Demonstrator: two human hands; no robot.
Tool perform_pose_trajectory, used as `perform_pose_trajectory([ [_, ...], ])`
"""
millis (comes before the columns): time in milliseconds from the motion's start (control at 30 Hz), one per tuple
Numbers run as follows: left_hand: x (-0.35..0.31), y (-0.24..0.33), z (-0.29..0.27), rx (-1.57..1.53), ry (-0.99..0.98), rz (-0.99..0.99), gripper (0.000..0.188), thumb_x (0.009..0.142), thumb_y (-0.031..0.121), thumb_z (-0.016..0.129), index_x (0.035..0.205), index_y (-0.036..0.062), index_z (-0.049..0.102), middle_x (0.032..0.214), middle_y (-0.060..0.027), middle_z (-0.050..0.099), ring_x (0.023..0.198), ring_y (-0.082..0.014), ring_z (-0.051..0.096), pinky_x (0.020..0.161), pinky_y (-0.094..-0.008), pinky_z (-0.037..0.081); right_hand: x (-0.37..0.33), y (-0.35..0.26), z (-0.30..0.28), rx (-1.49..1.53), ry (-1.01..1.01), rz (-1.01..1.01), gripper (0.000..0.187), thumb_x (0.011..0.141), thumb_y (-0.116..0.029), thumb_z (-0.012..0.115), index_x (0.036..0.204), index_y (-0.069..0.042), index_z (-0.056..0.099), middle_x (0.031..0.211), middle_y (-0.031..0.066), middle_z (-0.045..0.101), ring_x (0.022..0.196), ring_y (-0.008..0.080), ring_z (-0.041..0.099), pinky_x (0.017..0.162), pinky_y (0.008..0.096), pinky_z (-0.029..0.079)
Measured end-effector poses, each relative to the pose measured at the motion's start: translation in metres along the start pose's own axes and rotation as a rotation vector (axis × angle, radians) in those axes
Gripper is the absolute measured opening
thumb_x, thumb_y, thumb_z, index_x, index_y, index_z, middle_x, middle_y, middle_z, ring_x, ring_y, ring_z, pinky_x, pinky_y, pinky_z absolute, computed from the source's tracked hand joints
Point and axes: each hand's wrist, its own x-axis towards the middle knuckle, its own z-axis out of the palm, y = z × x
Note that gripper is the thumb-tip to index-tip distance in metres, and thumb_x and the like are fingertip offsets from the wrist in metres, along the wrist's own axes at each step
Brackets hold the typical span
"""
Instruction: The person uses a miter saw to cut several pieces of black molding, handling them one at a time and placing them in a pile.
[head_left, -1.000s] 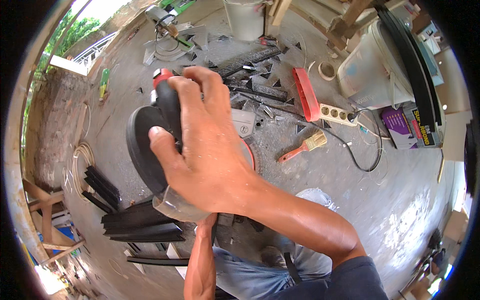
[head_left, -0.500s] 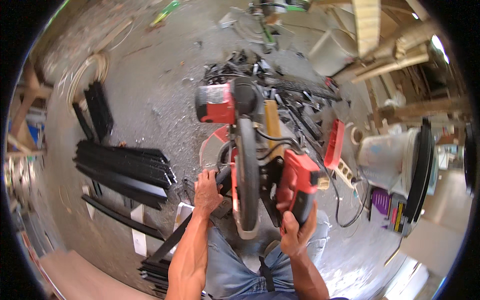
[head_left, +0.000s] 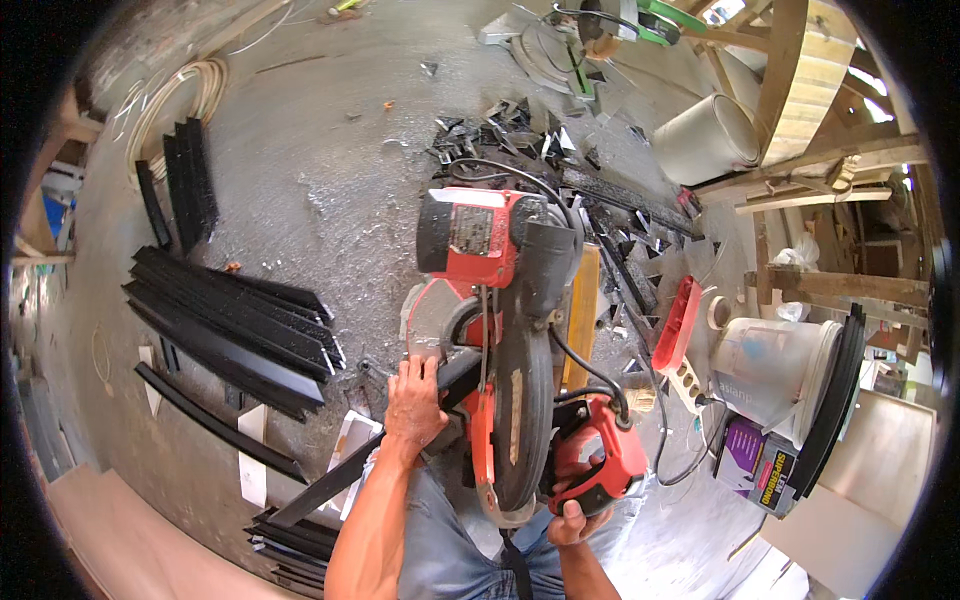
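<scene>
A red and black miter saw (head_left: 468, 238) stands in front of me, its round blade guard (head_left: 522, 400) facing my lap. My right hand (head_left: 578, 522) is wrapped round the saw's red and black handle (head_left: 612, 455), the thumb at its near end. My left hand (head_left: 414, 408) lies over a long black strip (head_left: 335, 485) beside the guard, pressing it to the saw with the fingers bent over it. The strip slants from the lower left into the saw, where the guard hides its far end. Whether the blade is spinning, I cannot tell.
Black strips (head_left: 225, 320) lie stacked at the left. Black offcuts (head_left: 500, 135) are scattered behind the saw. At the right are a red tray (head_left: 677, 325), a power strip (head_left: 688, 385) with a cord, a plastic bucket (head_left: 765, 365) and a purple box (head_left: 750, 465). A green saw (head_left: 655, 20) stands farther back.
The whole view has shifted. The saw handle and my right hand sit lower and closer to me, and the saw head has tilted. My left hand stays on the strip.
</scene>
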Motion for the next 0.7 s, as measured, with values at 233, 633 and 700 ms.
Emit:
perform_pose_trajectory([
  [233,0.003,0.001,-0.001,-0.005,-0.053,-0.031,0.081,0.050,-0.002,0.076,0.127,0.0045,0.049,0.119,-0.0160,0.050,0.114,-0.0379,0.050,0.094,-0.0464,0.045,-0.017,0.019,0.000,0.096,-0.015,0.045,0.073,0.082,-0.042,0.063,0.132,0.008,0.044,0.093,0.0185,0.065,0.077,0.0200,0.061,0.073,0.0328,0.049],
  [633,0.005,-0.001,-0.001,-0.010,-0.032,-0.017,0.071,0.054,0.004,0.072,0.122,0.0022,0.051,0.113,-0.0162,0.051,0.109,-0.0366,0.051,0.090,-0.0448,0.043,-0.032,0.033,-0.008,0.037,-0.041,0.067,0.066,0.081,-0.035,0.064,0.128,0.009,0.046,0.097,0.0194,0.064,0.080,0.0230,0.061,0.075,0.0347,0.050],
  [700,0.006,-0.002,-0.002,-0.081,-0.011,-0.031,0.065,0.059,0.005,0.074,0.120,0.0019,0.051,0.113,-0.0165,0.051,0.109,-0.0369,0.051,0.089,-0.0452,0.042,-0.032,0.033,-0.007,0.033,-0.046,0.071,0.065,0.081,-0.033,0.064,0.128,0.009,0.047,0.098,0.0195,0.064,0.080,0.0235,0.061,0.075,0.0350,0.050],
])
